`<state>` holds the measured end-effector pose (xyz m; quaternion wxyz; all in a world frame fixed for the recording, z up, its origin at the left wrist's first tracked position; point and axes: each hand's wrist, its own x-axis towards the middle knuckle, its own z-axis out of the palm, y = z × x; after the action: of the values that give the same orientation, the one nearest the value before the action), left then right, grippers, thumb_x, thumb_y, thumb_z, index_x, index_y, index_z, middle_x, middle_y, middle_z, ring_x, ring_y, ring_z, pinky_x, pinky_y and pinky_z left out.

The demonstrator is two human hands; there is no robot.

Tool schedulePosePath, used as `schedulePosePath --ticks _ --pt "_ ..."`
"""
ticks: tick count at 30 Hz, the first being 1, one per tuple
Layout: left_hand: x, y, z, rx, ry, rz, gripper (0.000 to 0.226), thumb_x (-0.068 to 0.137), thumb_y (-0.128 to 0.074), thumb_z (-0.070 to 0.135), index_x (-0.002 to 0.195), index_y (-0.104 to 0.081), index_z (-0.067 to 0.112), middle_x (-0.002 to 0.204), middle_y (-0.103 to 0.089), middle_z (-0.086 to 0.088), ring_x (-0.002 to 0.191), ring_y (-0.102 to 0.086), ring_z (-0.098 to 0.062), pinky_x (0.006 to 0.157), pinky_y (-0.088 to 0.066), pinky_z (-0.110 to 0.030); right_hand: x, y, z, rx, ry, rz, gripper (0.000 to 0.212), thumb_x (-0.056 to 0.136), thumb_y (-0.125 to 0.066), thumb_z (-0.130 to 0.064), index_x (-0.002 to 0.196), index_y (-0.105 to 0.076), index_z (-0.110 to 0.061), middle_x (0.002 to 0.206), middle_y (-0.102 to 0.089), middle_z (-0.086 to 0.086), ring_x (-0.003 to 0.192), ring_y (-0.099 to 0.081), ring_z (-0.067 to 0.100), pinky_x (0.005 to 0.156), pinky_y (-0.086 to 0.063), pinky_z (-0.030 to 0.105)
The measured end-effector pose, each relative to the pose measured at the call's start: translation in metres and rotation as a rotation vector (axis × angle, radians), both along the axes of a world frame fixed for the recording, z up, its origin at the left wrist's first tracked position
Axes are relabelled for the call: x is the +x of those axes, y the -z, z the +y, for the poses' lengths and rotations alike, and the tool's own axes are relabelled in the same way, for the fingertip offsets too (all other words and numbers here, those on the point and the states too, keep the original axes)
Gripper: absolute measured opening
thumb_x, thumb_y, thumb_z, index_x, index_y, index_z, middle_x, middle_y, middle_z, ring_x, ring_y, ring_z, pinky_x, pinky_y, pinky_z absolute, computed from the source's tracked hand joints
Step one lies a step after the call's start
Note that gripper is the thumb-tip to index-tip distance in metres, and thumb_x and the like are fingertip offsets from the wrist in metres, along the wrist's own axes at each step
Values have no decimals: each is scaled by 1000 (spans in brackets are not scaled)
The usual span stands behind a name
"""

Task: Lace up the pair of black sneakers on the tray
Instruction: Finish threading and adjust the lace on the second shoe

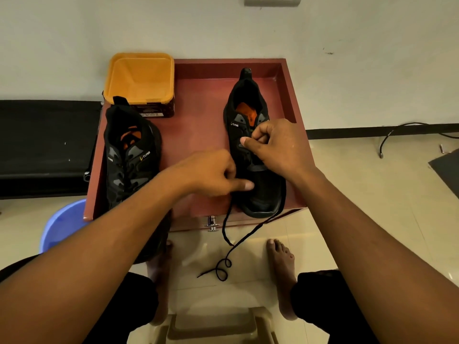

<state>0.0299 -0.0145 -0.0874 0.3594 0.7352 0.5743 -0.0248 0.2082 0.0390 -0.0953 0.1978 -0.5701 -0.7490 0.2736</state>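
Two black sneakers with orange insoles stand on a reddish-brown tray (pixel 198 115), toes toward me. The left sneaker (pixel 129 155) has laces threaded through its eyelets. My right hand (pixel 273 145) pinches something at the eyelets of the right sneaker (pixel 258 192), likely the lace; what it pinches is hidden by the fingers. My left hand (pixel 211 175) is at that shoe's left side, fingers curled on the black lace (pixel 227 249), index finger stretched across the toe. The lace hangs over the tray's front edge and coils toward the floor.
An orange-lidded container (pixel 140 78) sits at the tray's back left corner. A blue plastic tub (pixel 62 227) stands on the floor at the left, beside a black bench (pixel 44 145). My bare feet and a plastic stool (pixel 213 326) are below the tray. A cable lies at the right.
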Motion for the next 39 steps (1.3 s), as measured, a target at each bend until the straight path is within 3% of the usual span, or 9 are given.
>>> schedulePosePath --ticks 5,9,12,18,21,24,31,35,39 --pt "12 9 2 271 -120 -7 44 96 -67 45 63 -53 19 61 -54 -1 59 -53 -21 53 -30 -30 1 1 -1 6 2 22 22 91 -78 -44 79 -74 -25 65 -68 -8 61 -65 5 58 -46 23" --pt "11 4 -6 -49 229 -91 36 96 -67 21 62 -56 15 61 -55 -1 56 -48 -12 57 -40 -33 0 2 0 17 12 10 24 90 -79 -43 75 -72 -26 63 -66 -10 59 -63 4 59 -49 27" --pt "24 12 -23 -166 341 -50 36 98 -66 28 66 -60 13 63 -58 -1 56 -51 -10 57 -42 -28 0 0 3 -8 7 16 24 90 -80 -42 74 -72 -25 65 -68 -9 61 -65 5 61 -53 29" --pt "0 2 -1 26 -130 -209 52 89 -66 63 65 -68 16 58 -66 -3 52 -62 -19 57 -51 -35 1 1 6 2 11 15 24 90 -79 -44 74 -70 -28 64 -66 -10 61 -64 5 60 -51 27" --pt "10 6 -1 253 -232 -159 48 87 -69 62 65 -61 20 53 -56 4 47 -49 -10 51 -35 -27 1 1 4 15 7 12 23 90 -78 -44 77 -72 -26 65 -66 -10 62 -64 6 60 -51 29" --pt "19 14 1 284 -270 -167 34 92 -71 44 69 -60 22 61 -58 4 56 -56 -14 54 -40 -30 2 3 5 24 8 30 23 90 -78 -43 75 -72 -28 63 -66 -10 60 -64 5 60 -52 28" --pt "19 3 -15 -78 260 9 24 92 -69 17 69 -64 19 69 -63 4 64 -55 -10 63 -48 -30 2 6 7 13 6 40 24 89 -80 -42 72 -71 -28 65 -69 -9 61 -66 5 63 -57 32" --pt "5 3 -4 -51 18 -43 42 92 -69 54 67 -66 21 64 -69 2 62 -65 -15 63 -54 -35 2 5 10 20 0 48 24 89 -80 -42 71 -70 -28 64 -68 -9 60 -65 5 61 -54 28" --pt "6 5 3 227 -199 -46 51 88 -67 64 65 -61 19 59 -61 1 57 -59 -17 52 -39 -29 1 5 5 39 8 32 24 90 -78 -44 74 -71 -27 63 -65 -9 59 -63 5 59 -47 26"
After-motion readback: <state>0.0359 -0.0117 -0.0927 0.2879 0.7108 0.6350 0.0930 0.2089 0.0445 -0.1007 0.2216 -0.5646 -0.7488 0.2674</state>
